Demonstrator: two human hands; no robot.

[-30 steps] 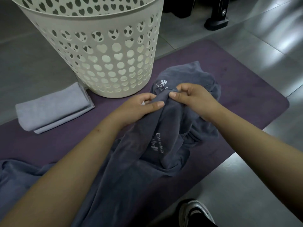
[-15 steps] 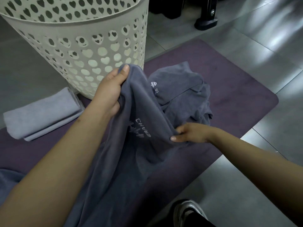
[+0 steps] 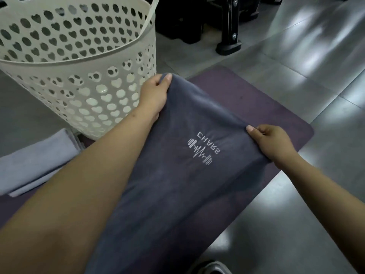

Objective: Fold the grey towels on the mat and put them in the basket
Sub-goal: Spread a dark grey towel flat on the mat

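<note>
A dark grey towel [image 3: 177, 184] with a white embroidered logo is stretched out above the purple mat [image 3: 246, 95]. My left hand [image 3: 154, 95] pinches its far left corner near the basket. My right hand [image 3: 274, 143] pinches the far right corner. The towel's edge runs taut between both hands and the rest hangs toward me. A white plastic basket [image 3: 79, 76] with heart-shaped holes stands at the upper left, at the mat's far edge. A lighter grey towel [image 3: 33, 161], folded, lies on the mat at the left.
Grey tiled floor surrounds the mat. Black furniture feet [image 3: 229, 48] stand on the floor beyond the mat. A shoe tip [image 3: 213, 267] shows at the bottom edge.
My hands have drawn apart along the towel's edge, left hand toward the basket and right hand to the right. The crumpled towel is now lifted and spread flat between them.
</note>
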